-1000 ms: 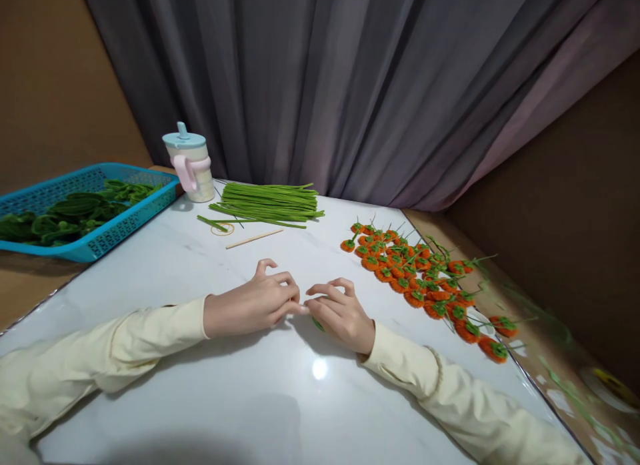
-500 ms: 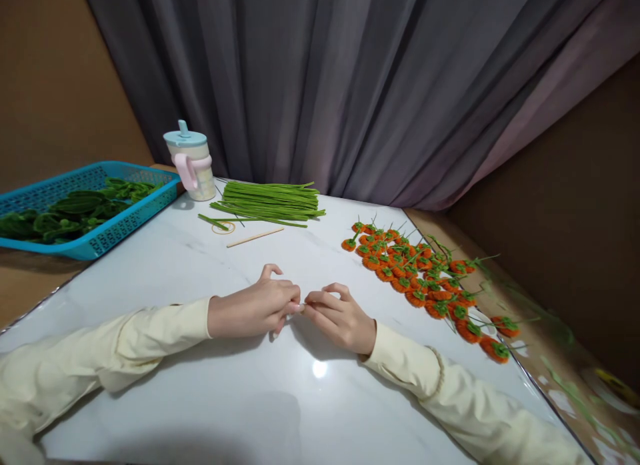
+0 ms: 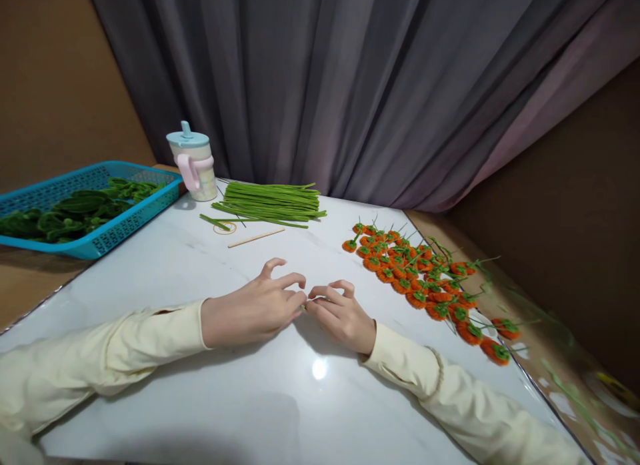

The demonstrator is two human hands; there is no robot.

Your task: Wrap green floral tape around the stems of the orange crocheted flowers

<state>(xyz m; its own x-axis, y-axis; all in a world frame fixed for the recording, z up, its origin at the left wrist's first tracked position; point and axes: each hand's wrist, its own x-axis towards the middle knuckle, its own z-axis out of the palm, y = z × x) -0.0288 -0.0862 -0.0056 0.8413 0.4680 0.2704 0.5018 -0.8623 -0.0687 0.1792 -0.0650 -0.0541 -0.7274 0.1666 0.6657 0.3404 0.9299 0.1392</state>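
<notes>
A person's bare hands, in cream sleeves, meet low over a white table [image 3: 200, 398]. The left hand [image 3: 257, 311] comes in from the left, its back up and wrist nearly straight; the index finger arches high and the other visible fingers bend toward the right hand. The right hand [image 3: 343, 321] angles in from the lower right, fingers curled and bunched. The fingertips of both come together in a close pinch at the meeting point; I cannot tell what, if anything, they grip, because the fingers cover it.

At far left, a blue basket [image 3: 95, 246] with slotted sides holds green leaves [image 3: 83, 203], broad and dark in front, with lighter, thinner pieces at its right end. Beside it stands an upright cup [image 3: 204, 183] with a pale blue lid and pink handle; its contents are unclear. Beyond the hands lie a bundle of green stems [image 3: 270, 203], a thin stick [image 3: 256, 237] and a band [image 3: 225, 234]. To the right spread many fuzzy orange pieces [image 3: 397, 259] with green tops.
</notes>
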